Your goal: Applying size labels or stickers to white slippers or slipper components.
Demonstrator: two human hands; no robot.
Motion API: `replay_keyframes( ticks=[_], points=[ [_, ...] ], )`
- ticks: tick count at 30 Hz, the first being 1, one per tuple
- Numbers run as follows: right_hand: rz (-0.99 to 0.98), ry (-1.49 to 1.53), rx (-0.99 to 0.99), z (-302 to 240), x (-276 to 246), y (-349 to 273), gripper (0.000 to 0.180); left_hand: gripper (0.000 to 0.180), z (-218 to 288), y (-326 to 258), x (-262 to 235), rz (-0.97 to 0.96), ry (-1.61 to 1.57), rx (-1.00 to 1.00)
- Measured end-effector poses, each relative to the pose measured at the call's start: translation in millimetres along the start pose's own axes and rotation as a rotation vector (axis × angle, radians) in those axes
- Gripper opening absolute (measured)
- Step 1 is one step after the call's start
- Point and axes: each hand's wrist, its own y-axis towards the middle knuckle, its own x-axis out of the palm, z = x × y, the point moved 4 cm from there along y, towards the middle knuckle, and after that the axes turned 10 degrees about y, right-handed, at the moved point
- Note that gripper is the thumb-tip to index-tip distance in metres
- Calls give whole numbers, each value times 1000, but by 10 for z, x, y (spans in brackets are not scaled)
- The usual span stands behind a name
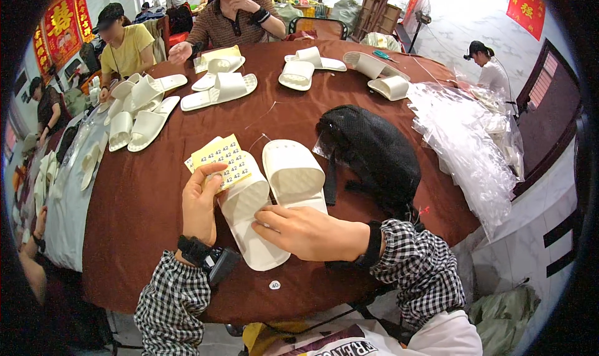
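Pinching yellow label sheets [234, 167] between thumb and curled fingers, the left hand [201, 200] is beside one cream slipper [248, 199] on the brown tablecloth [143, 231], while the right hand [306, 232] touches that slipper, fingers bunched, any grip hidden.

To my right: black mesh bag [377, 153] slumped on brown tablecloth [156, 200]; clear plastic bags [458, 134] heaped farther right, drooping over the edge. Across from me, person in brown top [226, 30]. Red banner [526, 11] on right-hand wall.
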Motion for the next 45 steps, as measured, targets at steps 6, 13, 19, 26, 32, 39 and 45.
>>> replay_keyframes(
  ticks=[6,13,19,26,32,39,45],
  points=[
    [-26,40,4,-7,-56,14,31,17,-7,3,-4,-11,-27,-5],
    [-55,60,2,0,-62,-10,39,18,11,-9,1,-13,-22,9],
    [-102,153,6,53,-127,-21,44,20,-28,-6,-35,-29,-23,-5],
    [-146,127,55,72,-109,-15,40,19,-26,3,-32,-23,2,-31],
    [-141,198,67,116,-144,-22,47,19,-42,7,-33,-28,12,-26],
    [-94,172,28,86,-195,-24,33,20,-50,7,-52,-24,42,-40],
    [138,185,293,530,-618,-126,19,18,14,-31,-20,-9,18,-24]
  ],
)
